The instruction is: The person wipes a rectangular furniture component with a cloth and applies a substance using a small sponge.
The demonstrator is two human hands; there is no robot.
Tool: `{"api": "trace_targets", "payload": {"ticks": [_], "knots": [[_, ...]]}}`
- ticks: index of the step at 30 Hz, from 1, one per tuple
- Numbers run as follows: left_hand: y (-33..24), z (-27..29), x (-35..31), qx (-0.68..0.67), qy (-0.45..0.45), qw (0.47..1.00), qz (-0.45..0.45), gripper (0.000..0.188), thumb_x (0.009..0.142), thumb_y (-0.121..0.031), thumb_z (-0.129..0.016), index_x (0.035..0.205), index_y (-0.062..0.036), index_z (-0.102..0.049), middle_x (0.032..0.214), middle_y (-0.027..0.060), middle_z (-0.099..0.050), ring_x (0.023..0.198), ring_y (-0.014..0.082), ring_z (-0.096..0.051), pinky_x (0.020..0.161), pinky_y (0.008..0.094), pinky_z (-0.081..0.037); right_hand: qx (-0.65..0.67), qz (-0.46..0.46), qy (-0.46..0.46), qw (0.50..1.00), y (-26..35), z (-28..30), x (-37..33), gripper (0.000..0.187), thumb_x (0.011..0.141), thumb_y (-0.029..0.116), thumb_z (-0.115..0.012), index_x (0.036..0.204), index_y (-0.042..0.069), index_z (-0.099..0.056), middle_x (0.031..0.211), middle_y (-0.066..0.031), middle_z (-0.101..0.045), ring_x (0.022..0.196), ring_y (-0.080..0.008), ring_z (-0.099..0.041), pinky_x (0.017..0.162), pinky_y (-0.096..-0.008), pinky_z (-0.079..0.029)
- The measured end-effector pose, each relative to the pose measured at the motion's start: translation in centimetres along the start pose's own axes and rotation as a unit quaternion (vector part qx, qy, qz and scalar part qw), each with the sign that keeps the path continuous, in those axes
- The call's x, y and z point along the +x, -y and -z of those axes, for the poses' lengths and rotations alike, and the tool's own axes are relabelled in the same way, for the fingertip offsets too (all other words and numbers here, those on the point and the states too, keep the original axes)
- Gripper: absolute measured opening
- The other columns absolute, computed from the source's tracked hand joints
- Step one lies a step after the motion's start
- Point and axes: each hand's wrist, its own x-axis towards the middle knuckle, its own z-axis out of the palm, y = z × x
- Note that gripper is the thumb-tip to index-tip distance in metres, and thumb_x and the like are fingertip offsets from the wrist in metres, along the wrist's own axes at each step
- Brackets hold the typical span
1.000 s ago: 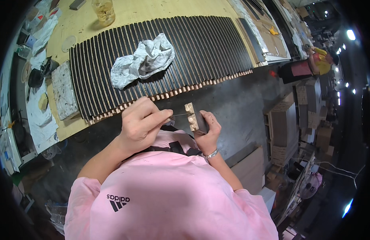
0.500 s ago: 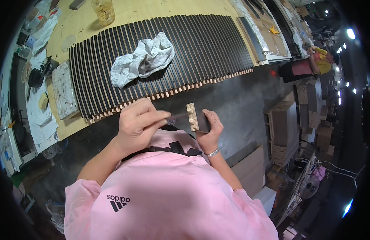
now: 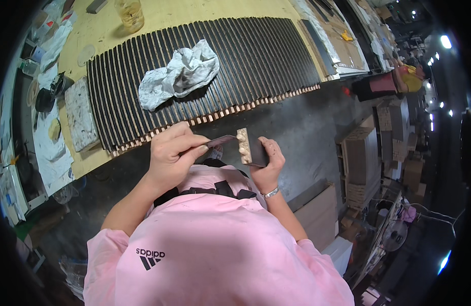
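Pinched between the thumb and fingers of my left hand [image 3: 173, 153] is a thin, flat dark strip [image 3: 221, 141]. Its far end comes up to the edge of a dark board [image 3: 258, 153], beside light wooden dowels [image 3: 242, 145] that stick out of that raw edge. Whether strip and board touch, I cannot tell. My right hand [image 3: 270, 164] grips the board from its right side, thumb and fingers closed on it. Beyond both hands, a long row of dark boards [image 3: 261, 56] stands on edge with dowel ends facing me. A crumpled white cloth [image 3: 182, 71] lies across them.
The boards rest on a yellowish worktable [image 3: 169, 13], with a jar of amber liquid [image 3: 130, 15] at the back. A stained white block [image 3: 81, 115] and a black cup [image 3: 62, 84] stand left. Stacked panels [image 3: 361, 153] and another person [image 3: 385, 81] are to the right.
My left hand has turned slightly, and the dark strip now shows more of its flat face. The board in my right hand has shifted a little upward. Both grips stay closed.
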Motion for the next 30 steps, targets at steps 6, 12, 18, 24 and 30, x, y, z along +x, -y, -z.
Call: {"api": "trace_targets", "payload": {"ticks": [6, 12, 18, 24, 30], "knots": [[-0.3, -0.3, -0.3, -0.049, 0.058, 0.997, 0.016, 0.016, 0.07, 0.006, -0.069, 0.086, 0.0015, -0.072, 0.067, 0.0051, -0.055, 0.057, 0.0124, -0.05, 0.051, 0.0263, -0.035, -0.015, -0.017, 0.014, 1.0, -0.3, 0.2, -0.5, 0.037, 0.063, 0.009, -0.074, 0.097, 0.001, -0.063, 0.091, -0.0132, -0.065, 0.081, -0.0331, -0.062, 0.074, -0.039, -0.051], [-0.2, -0.1, -0.3, -0.099, 0.067, 0.992, 0.032, 0.016, 0.072, 0.006, -0.071, 0.086, 0.0011, -0.072, 0.067, 0.0061, -0.056, 0.058, 0.0138, -0.052, 0.051, 0.0267, -0.037, -0.031, -0.003, 0.013, 0.999, -0.5, 0.1, -0.8, 0.036, 0.063, 0.011, -0.074, 0.096, 0.001, -0.063, 0.09, -0.0128, -0.066, 0.08, -0.0329, -0.062, 0.073, -0.0395, -0.051], [0.3, 0.1, -0.5, -0.03, 0.029, 0.999, 0.005, 0.015, 0.072, 0.004, -0.073, 0.087, 0.0, -0.072, 0.066, 0.0058, -0.055, 0.056, 0.0146, -0.051, 0.05, 0.0276, -0.037, -0.037, -0.001, 0.015, 0.999, 0.2, -0.3, -0.4, 0.033, 0.064, 0.009, -0.071, 0.096, 0.001, -0.063, 0.089, -0.0131, -0.066, 0.08, -0.0334, -0.062, 0.074, -0.0398, -0.051], [1.3, 2.2, -1.8, 0.034, -0.05, 0.998, 0.025, 0.016, 0.071, 0.006, -0.071, 0.086, 0.0011, -0.071, 0.068, 0.007, -0.055, 0.061, 0.0166, -0.053, 0.054, 0.0285, -0.038, -0.018, -0.017, 0.012, 1.0, 0.0, 0.3, -0.7, 0.032, 0.071, 0.009, -0.067, 0.102, -0.002, -0.065, 0.093, -0.0178, -0.066, 0.085, -0.0334, -0.066, 0.08, -0.0365, -0.051], [5.2, 11.1, -2.9, 0.136, -0.299, 0.938, 0.11, 0.017, 0.078, 0.005, -0.067, 0.095, 0.0021, -0.069, 0.073, 0.0031, -0.059, 0.065, 0.0104, -0.053, 0.059, 0.0247, -0.042, -0.009, -0.05, 0.006, 0.999, -0.7, 0.4, -1.1, 0.026, 0.078, 0.001, -0.065, 0.103, -0.004, -0.063, 0.094, -0.0168, -0.066, 0.082, -0.0277, -0.064, 0.078, -0.0343, -0.05]]}}
